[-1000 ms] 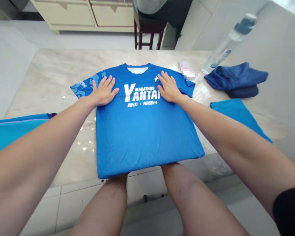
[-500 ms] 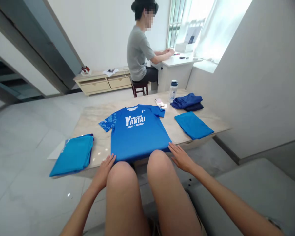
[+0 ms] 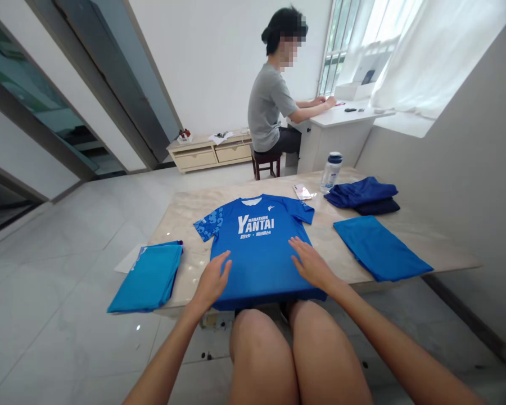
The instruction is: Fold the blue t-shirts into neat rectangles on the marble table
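A blue T-shirt (image 3: 257,264) with white "Yantai Marathon" lettering lies spread on the table, its collar facing away from me and its hem over the near edge. My left hand (image 3: 213,278) is at the shirt's left side, fingers stretched out and thumb apart. Over the right side of the shirt, my right hand (image 3: 312,263) is open with its fingers extended. Neither hand grips the fabric; whether they touch it or hover just above, I cannot tell.
Folded blue garments (image 3: 149,278) lie at the table's left. On the right are another folded blue garment (image 3: 379,247), a dark blue bundle (image 3: 362,194), a water bottle (image 3: 331,171) and a phone (image 3: 302,192). A person (image 3: 274,107) sits at a white desk (image 3: 341,132) beyond.
Both hands have moved from the shirt's hem corners farther up along its sides. The view has shifted, so the scene sits farther right. My knees have come closer together.
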`<state>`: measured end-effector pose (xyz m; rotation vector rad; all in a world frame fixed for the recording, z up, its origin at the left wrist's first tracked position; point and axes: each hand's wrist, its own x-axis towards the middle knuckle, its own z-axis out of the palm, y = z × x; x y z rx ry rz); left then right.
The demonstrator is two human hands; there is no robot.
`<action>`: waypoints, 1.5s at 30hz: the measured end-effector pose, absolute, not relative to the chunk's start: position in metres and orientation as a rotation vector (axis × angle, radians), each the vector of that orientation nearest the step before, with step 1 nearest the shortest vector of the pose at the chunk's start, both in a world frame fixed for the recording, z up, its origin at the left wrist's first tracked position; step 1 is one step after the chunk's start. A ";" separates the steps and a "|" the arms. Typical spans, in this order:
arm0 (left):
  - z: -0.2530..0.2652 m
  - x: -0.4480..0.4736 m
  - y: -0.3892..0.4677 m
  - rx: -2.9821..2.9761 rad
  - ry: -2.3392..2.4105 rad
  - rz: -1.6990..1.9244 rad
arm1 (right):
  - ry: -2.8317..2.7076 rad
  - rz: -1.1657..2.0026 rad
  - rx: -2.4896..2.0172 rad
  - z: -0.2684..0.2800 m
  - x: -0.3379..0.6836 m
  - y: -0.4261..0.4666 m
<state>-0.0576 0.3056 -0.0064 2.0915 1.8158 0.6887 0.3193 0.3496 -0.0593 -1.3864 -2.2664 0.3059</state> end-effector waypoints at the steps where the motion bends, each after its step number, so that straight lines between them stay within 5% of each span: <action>1: -0.011 -0.049 0.326 2.108 1.806 0.675 | -2.278 0.284 -1.420 -0.059 0.309 0.372; 10: -0.071 -0.026 0.434 2.281 1.887 0.487 | -2.268 0.117 -1.613 -0.086 0.283 0.444; 21: -0.088 -0.029 0.336 2.332 1.889 0.356 | -2.408 0.182 -1.757 -0.091 0.292 0.347; 29: -0.046 -0.042 0.289 2.315 1.782 0.041 | -2.711 0.694 -1.888 -0.039 0.302 0.334; 45: -0.086 -0.028 0.346 2.229 2.038 0.414 | -2.243 0.061 -1.850 -0.107 0.342 0.446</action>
